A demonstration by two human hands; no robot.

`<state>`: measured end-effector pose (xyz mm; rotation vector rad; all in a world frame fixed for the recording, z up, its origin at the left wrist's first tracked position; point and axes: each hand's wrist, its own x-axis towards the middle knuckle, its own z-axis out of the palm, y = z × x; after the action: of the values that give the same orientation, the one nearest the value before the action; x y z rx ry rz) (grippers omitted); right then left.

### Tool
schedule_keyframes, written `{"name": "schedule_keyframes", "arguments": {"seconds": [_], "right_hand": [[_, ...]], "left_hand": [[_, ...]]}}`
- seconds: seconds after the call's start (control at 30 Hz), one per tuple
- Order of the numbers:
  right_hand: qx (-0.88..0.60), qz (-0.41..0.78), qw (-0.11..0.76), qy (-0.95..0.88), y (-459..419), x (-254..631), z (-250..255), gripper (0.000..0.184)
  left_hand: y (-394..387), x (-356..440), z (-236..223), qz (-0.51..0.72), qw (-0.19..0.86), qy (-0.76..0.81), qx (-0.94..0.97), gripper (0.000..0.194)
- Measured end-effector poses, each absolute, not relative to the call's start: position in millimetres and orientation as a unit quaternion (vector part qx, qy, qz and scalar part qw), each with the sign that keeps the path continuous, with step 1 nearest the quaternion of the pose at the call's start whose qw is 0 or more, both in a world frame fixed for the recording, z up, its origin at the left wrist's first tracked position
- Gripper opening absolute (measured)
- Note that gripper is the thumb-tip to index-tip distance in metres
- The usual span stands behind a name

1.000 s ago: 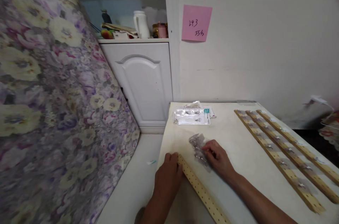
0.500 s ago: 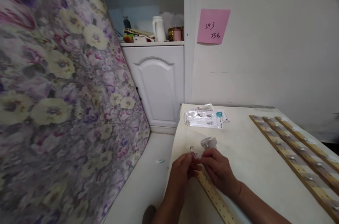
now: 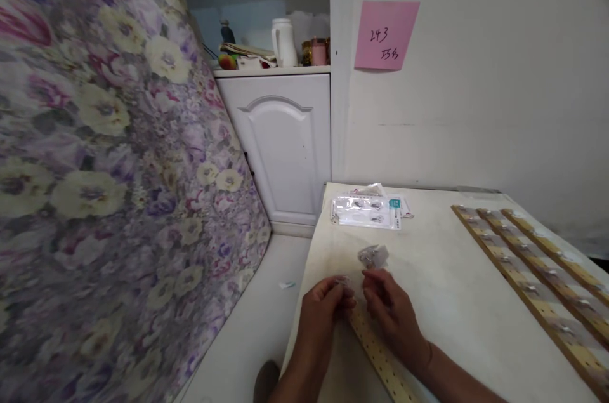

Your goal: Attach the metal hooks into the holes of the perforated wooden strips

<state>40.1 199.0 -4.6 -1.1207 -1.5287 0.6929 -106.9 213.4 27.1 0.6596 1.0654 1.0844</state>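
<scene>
My left hand (image 3: 326,304) is closed, pinching a small clear hook (image 3: 344,284) above the near end of a perforated wooden strip (image 3: 378,352). The hook's details are blurred. My right hand (image 3: 392,308) hovers just right of it, its fingers curled together. Whether something small lies between those fingertips I cannot make out. Just beyond the right fingertips, a little heap of clear pieces with metal parts (image 3: 373,256) rests on the pale table (image 3: 428,263).
Clear blister packs (image 3: 365,211) lie at the table's back left. Three wooden strips bearing clear squares with metal hooks (image 3: 530,289) run along the right side. A floral curtain (image 3: 118,168) hangs at left; a white cabinet (image 3: 280,149) stands behind.
My hands have drawn apart: the right one no longer touches the clear piece, which stays in the left. The hook's metal curve no longer stands up in view.
</scene>
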Motion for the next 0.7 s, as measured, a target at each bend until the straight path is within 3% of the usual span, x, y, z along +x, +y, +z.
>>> {"name": "schedule_keyframes", "arguments": {"seconds": [0.37,0.57,0.7], "right_hand": [[-0.469,0.496,0.520,-0.514,207.5,37.6,-13.7,0.028],[-0.476,0.497,0.507,-0.518,216.6,34.1,-16.2,0.034],[-0.505,0.489,0.462,-0.542,220.2,28.2,-12.3,0.031]], "left_hand": [[208.9,-115.1,26.4,0.388,0.593,0.538,0.457,0.029],[215.2,-145.0,30.9,0.381,0.398,0.614,0.566,0.029],[217.1,-151.9,36.2,0.297,0.281,0.645,0.645,0.022]]}}
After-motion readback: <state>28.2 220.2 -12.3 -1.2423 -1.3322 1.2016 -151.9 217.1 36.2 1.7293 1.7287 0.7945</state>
